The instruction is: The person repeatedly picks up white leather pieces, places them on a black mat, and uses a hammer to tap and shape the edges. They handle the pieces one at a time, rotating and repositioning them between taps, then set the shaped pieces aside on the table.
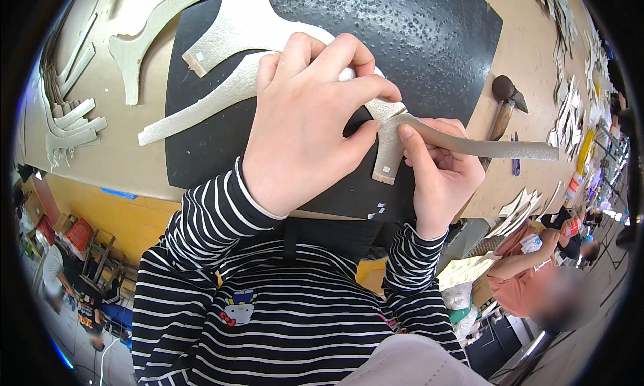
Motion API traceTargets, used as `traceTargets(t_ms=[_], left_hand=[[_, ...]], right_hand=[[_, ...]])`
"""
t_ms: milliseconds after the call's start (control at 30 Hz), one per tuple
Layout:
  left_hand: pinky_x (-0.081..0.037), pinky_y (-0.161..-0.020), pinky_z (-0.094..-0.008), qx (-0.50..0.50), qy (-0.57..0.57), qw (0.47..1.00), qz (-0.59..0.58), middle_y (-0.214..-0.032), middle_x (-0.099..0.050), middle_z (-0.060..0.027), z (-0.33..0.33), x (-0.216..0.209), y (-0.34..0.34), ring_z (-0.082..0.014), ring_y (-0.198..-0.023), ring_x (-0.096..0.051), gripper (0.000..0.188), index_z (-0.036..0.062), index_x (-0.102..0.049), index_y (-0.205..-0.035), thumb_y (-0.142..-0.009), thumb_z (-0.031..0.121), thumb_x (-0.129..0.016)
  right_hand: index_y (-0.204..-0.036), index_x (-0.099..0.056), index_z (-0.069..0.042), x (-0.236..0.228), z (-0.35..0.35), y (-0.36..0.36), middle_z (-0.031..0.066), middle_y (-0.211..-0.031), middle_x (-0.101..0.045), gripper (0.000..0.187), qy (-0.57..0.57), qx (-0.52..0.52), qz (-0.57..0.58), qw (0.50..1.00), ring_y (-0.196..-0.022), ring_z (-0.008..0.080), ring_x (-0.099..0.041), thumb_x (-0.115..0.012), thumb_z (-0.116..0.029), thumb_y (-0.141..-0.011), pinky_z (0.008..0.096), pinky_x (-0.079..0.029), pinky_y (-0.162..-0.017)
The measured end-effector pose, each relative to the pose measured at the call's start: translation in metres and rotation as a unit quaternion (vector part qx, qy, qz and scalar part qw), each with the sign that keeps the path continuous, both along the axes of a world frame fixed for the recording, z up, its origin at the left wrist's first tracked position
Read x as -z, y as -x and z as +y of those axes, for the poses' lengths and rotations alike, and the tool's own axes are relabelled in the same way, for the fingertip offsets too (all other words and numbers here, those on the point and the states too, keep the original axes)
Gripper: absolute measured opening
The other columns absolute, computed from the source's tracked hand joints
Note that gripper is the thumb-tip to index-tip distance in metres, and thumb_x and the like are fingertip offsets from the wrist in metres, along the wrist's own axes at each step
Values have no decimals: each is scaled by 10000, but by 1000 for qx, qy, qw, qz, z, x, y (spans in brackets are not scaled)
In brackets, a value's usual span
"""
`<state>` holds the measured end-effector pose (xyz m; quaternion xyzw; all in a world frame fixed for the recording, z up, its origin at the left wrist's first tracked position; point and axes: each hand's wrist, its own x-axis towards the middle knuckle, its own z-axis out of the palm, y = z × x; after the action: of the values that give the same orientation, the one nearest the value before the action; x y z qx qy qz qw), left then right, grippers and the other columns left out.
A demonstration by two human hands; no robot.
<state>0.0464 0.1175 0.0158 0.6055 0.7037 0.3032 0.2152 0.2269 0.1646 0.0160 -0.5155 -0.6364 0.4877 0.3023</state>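
Both hands meet over the black mat (429,30) in the middle of the surface (530,50). The left hand (308,117) is closed, its fingers pinching the joint of the pale leather piece (248,23). The right hand (439,171) is closed on the grey strip (496,146), whose long axis runs from the joint toward the right edge, where a hammer (504,104) lies

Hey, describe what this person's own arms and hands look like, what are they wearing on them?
Both hands are bare: no gloves, rings or watch show on the left hand or the right hand. Both forearms are covered by long sleeves in black with thin white horizontal stripes, the left sleeve and the right sleeve each ending at the wrist. The sleeves belong to a matching striped top.
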Motion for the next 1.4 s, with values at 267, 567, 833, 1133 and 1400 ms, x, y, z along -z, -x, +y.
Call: traceTargets(t_ms=[267, 567, 833, 1133, 1400], left_hand=[[-334, -904, -381, 4, 9, 1000, 0, -1057, -564, 59, 1, -2, 0, -197, -1013, -468, 320, 246, -767, -1026, -725, 140, -790], [-322, -893, -377, 5, 19, 1000, 9, -1061, -555, 57, 2, -3, 0, -195, -1007, -458, 316, 252, -769, -1023, -726, 145, -785], [-318, -896, -378, 8, 27, 1000, 3, -1064, -552, 56, 2, -4, 0, -195, -1010, -456, 315, 252, -770, -1026, -730, 145, -780], [-321, -905, -372, 0, 25, 1000, -9, -1052, -563, 60, 3, -3, -1, -196, -1004, -460, 272, 249, -778, -1012, -746, 195, -807], [-334, -921, -373, -31, 11, 999, 0, -1027, -588, 55, 4, 0, -9, -204, -1002, -467, 251, 232, -789, -964, -721, 185, -826]], right_hand=[[-985, -683, 67, -1, -1, 3, 77, -905, -678, 157, 2, 17, -16, 1000, -685, 68, -618, -774, 52, -858, 179, -486, -595], [-971, -684, 57, -1, -2, 6, 65, -886, -675, 153, 3, 38, -28, 999, -667, 62, -610, -783, 38, -856, 180, -478, -581], [-964, -692, 59, -2, -2, 8, 56, -883, -674, 151, 15, 44, -24, 999, -667, 52, -608, -789, 21, -856, 173, -475, -574], [-941, -708, 70, 1, -1, 7, 83, -910, -699, 118, 10, 42, 1, 999, -661, 53, -642, -774, 41, -848, 177, -509, -549], [-968, -696, 67, 1, -2, 5, 68, -908, -677, 146, 6, 34, -15, 999, -674, 57, -628, -780, 36, -852, 178, -495, -568]])
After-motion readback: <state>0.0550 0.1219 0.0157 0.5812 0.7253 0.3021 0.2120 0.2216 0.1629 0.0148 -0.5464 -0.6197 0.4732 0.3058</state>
